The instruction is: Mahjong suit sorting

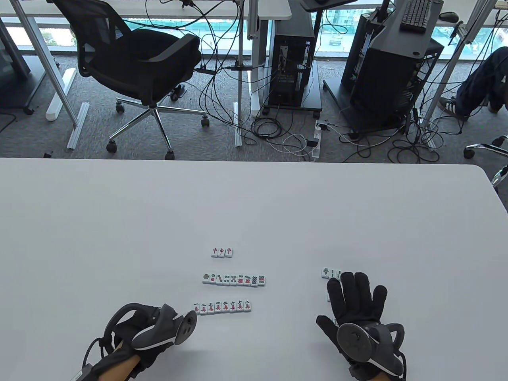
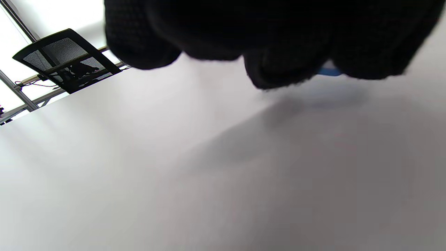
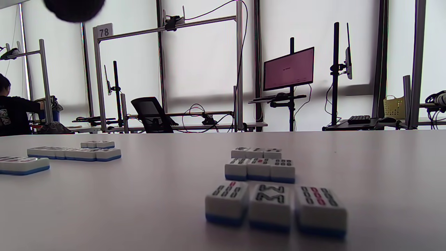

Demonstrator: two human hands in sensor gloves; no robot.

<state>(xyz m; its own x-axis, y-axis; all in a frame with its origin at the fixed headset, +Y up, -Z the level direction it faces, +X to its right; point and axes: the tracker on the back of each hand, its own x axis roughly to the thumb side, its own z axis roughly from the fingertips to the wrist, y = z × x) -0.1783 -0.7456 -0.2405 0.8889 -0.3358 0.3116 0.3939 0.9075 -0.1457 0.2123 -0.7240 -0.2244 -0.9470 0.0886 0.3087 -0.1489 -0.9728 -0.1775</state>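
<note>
My right hand [image 1: 359,305] lies flat, fingers straight, over the bamboo tiles [image 3: 259,169] on the bench [image 1: 119,222]. My left hand [image 1: 149,331] curls by the character row [image 1: 222,306]; whether it grips anything, I cannot tell.

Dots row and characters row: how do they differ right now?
The dots row lies farther from the person; the characters row lies nearer, its left end beside the left hand. The dots row shows circles, the characters row red and black script. Both are straight, face-up lines on the table.
</note>
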